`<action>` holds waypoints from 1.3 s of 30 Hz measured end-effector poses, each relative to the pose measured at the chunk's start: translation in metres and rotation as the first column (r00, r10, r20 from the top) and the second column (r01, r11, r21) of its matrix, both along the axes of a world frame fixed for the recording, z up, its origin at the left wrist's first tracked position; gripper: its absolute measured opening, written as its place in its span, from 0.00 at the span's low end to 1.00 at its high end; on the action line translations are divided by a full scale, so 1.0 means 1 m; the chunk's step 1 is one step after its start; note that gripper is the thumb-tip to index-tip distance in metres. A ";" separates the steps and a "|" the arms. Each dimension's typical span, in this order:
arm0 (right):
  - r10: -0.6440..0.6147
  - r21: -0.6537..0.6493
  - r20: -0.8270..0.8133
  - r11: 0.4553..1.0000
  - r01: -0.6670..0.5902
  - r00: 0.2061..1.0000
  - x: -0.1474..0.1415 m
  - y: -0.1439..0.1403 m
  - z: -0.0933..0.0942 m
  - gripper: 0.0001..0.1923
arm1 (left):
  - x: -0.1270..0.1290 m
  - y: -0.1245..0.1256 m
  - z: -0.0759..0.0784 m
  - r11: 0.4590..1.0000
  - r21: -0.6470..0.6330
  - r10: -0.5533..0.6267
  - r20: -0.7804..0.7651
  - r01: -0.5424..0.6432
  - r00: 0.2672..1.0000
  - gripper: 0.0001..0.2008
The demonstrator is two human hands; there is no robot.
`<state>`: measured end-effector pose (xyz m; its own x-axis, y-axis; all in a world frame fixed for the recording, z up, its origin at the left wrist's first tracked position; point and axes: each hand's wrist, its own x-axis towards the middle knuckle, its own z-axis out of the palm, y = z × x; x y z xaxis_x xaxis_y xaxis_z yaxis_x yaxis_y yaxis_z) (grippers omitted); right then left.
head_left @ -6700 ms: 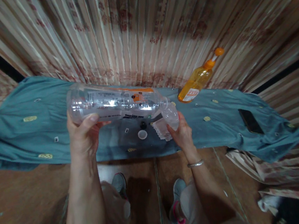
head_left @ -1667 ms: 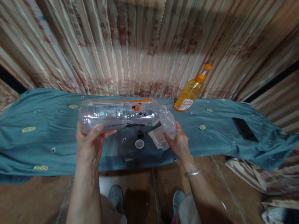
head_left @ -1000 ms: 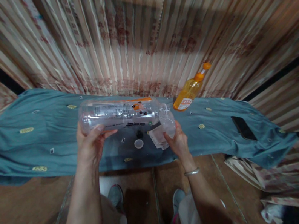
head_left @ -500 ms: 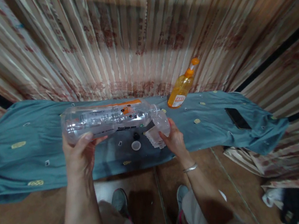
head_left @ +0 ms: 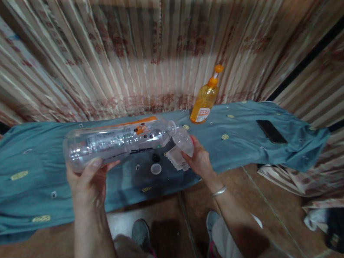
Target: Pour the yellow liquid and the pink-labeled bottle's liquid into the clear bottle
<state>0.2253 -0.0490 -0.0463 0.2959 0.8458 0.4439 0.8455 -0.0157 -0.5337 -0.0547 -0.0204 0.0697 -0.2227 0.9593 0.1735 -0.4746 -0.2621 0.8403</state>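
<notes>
Hands first: the left hand is wrapped around the base end of a large clear plastic bottle, holding it on its side above the blue-green cloth. The bottle's open neck points to the right and meets a small clear cup, which the right hand grips from below with fingers closed on it. The bottle looks almost empty; whether any liquid lies in the cup cannot be told. Under the bottle, on the cloth, sit a small white cap, a small dark cap just behind it, and a white paper napkin beside the cup. Farther back an orange bottle with amber liquid stands capped near the curtain. A black phone lies on the cloth well to the right.
</notes>
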 end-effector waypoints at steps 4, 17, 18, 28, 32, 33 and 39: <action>0.011 -0.002 -0.011 1.000 -0.011 1.000 -0.001 -0.001 0.002 0.33 | 0.000 0.000 0.001 1.000 -0.005 -0.002 0.005 0.002 1.000 0.34; 0.025 -0.019 -0.044 0.999 -0.026 0.999 -0.002 -0.001 0.004 0.33 | 0.002 -0.002 0.005 1.000 0.016 0.024 0.007 -0.024 1.000 0.36; 0.027 -0.025 -0.051 0.999 -0.028 0.998 -0.002 -0.001 0.005 0.33 | 0.002 -0.002 0.006 1.000 0.019 0.025 0.003 -0.025 1.000 0.36; 0.024 -0.001 -0.030 1.000 -0.024 0.999 -0.001 -0.002 0.003 0.34 | 0.005 -0.004 0.009 0.999 0.020 0.041 -0.022 -0.041 0.999 0.36; 0.024 -0.009 -0.036 1.000 -0.025 0.999 -0.001 -0.002 0.002 0.35 | 0.005 -0.004 0.009 0.999 0.021 0.043 -0.015 -0.042 0.999 0.37; 0.029 -0.009 -0.038 1.000 -0.029 0.999 -0.001 -0.002 0.002 0.35 | 0.005 -0.005 0.010 0.999 0.021 0.042 -0.015 -0.042 0.999 0.37; 0.029 0.004 -0.021 1.000 -0.029 0.999 -0.001 -0.001 0.002 0.35 | 0.005 -0.005 0.011 0.999 0.013 0.040 -0.009 -0.040 0.999 0.39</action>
<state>0.2246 -0.0505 -0.0447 0.2807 0.8527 0.4407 0.8343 0.0102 -0.5512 -0.0494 -0.0252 0.0803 -0.2588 0.9475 0.1878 -0.4558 -0.2912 0.8411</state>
